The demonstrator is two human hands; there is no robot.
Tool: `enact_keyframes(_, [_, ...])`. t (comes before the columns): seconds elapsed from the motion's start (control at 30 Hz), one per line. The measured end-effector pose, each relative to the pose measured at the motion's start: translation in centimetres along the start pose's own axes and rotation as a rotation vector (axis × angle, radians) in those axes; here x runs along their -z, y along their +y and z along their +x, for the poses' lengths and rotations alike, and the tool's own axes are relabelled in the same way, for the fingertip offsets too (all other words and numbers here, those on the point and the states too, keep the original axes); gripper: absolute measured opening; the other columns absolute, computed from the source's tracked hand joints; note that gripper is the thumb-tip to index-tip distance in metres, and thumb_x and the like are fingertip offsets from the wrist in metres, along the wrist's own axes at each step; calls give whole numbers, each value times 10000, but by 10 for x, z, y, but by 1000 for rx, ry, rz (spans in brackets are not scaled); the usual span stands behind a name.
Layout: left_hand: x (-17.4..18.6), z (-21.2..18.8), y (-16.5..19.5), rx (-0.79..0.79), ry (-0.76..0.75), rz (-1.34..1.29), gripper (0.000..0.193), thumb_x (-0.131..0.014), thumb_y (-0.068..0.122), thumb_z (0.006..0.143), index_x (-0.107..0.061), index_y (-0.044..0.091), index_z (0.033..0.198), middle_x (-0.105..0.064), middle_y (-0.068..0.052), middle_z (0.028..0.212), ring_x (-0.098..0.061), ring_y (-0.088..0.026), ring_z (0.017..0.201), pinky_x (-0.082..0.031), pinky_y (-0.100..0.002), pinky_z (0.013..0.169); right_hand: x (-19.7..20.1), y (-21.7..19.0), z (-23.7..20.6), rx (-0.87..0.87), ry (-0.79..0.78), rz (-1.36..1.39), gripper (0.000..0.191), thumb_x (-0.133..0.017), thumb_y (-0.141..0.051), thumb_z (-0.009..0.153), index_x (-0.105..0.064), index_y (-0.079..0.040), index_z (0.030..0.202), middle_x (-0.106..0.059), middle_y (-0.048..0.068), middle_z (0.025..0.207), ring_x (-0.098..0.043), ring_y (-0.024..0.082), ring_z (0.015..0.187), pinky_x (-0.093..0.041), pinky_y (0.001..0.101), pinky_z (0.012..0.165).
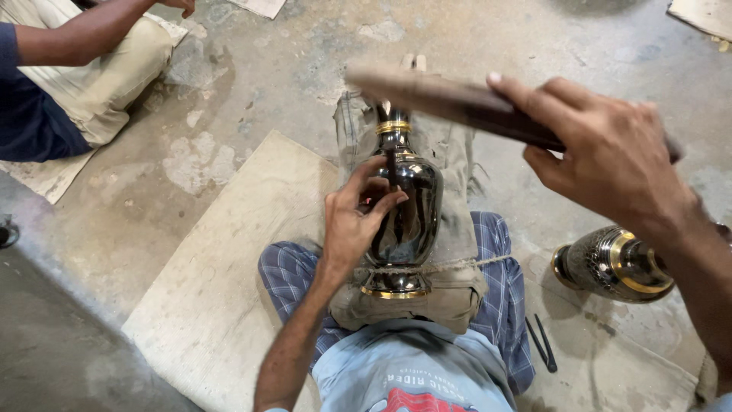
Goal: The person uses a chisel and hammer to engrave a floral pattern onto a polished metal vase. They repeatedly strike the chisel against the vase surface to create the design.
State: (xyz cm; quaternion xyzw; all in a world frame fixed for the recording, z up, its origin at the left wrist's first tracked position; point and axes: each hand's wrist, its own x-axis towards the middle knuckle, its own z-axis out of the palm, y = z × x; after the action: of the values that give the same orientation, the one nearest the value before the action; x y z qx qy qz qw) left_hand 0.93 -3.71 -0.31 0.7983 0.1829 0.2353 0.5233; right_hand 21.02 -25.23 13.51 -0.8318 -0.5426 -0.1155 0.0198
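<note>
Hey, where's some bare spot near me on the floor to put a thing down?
The tan board left of your leg lies bare, bordered by concrete floor. Concrete between the seated person and the black vase is bare too. Your right side is crowded: a second vase and thin dark tools.

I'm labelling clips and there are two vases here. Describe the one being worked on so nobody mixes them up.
Start at the person's lap, on the cloth over the outstretched legs. There lies a glossy black vase with gold bands, under the left hand. Unlike the patterned vase on the floor, it is smooth and tied down with string.
</note>
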Motion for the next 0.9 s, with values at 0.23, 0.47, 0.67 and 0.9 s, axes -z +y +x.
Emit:
enact_keyframes(0.23, [-13, -22, 7, -55, 221, -92, 504, -785, 210, 922, -564, 131, 1368, -803, -83, 969, -808, -191, 845, -695, -330, 694, 32, -24, 17, 183, 23, -130, 576, -641, -122, 952, -591, -300, 1497, -764, -21, 982, -637, 120, 568, -536, 268, 467])
enact_keyframes(0.47, [-19, -24, 5, -112, 275, -95, 517, -768, 182, 962, -509, 98, 1401, -793, -92, 1004, -805, -193, 900, -717, -323, 720, 48, -39, 24, 301, 142, -226, 603, -642, -109, 908, -614, -286, 1484, -770, -21, 1007, -697, 128, 665, -580, 273, 540])
enact_keyframes(0.67, [-20, -25, 2, -80, 283, -79, 511, -775, 201, 938, -529, 109, 1376, -790, -97, 984, -803, -193, 866, -718, -333, 704, 46, -40, 25, 272, 83, -250, 652, -667, -115, 864, -595, -322, 1478, -767, -36, 1026, -704, 124, 685, -594, 279, 560])
enact_keyframes(0.9, [-12, -13, -9, -97, 124, 17, 443, -770, 254, 948, -594, 182, 1349, -805, -100, 995, -824, -219, 887, -718, -369, 749, 26, -25, 16, 142, -107, -109, 591, -635, -91, 958, -534, -336, 1487, -777, -49, 1059, -642, 103, 571, -556, 273, 474])
